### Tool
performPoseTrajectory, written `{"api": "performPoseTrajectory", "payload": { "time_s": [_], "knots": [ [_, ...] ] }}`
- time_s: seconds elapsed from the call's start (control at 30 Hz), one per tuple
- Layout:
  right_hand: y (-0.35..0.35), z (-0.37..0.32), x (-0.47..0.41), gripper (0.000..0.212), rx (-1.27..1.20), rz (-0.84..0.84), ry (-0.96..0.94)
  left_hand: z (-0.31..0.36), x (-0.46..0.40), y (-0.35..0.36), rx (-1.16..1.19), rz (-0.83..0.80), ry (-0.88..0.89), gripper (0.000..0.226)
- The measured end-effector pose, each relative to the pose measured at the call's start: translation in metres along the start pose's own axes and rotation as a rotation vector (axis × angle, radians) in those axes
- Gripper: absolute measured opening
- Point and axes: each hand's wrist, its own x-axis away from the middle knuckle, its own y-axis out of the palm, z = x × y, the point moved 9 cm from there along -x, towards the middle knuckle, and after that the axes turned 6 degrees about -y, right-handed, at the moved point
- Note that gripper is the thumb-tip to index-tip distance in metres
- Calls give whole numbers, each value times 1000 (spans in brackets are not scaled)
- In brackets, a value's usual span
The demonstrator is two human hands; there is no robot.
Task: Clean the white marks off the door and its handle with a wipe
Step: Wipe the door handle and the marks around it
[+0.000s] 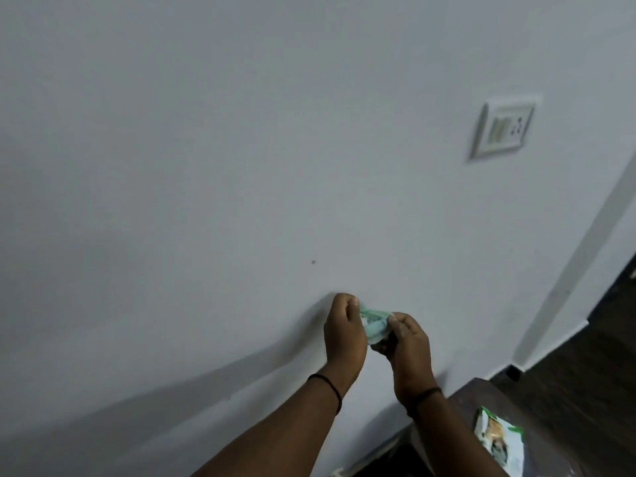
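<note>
In front of a plain pale wall [206, 166], the left hand [344, 333] and the right hand [407, 352] are raised close together, both with fingers curled, pinching a small crumpled pale-green wipe [375, 323] stretched between them. At lower right a green-and-white wipe packet [499, 442] lies on a dark surface [557, 407], and a switch plate [504, 129] sits on the wall at upper right; no door or handle shows clearly.

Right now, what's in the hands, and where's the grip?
A crumpled pale green wipe, held between both hands: left hand pinches its left end, right hand its right end.
</note>
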Motion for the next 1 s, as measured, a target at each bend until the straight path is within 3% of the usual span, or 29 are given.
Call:
{"api": "performPoseTrajectory", "payload": {
  "time_s": [0.2, 0.5, 0.57, 0.73, 0.87, 1.0],
  "knots": [
    [137, -82, 75, 25, -82, -198, -138, 89, 40, -152, 55, 267, 267, 25],
    [303, -128, 200, 26, 66, -594, -399, 106, 92, -365, 242, 692, 229, 26],
    [332, -129, 225, 19, 81, -723, -432, 99, 108, -399, 283, 745, 212, 26],
    [383, -120, 271, 16, 45, -922, -470, 89, 150, -450, 252, 704, 286, 24],
    [417, -109, 316, 27, 9, -1054, -516, 75, 197, -499, 116, 905, 224, 10],
    [441, -102, 382, 28, -128, -1156, -463, 80, 267, -544, 95, 1130, 232, 12]
  ]
}}
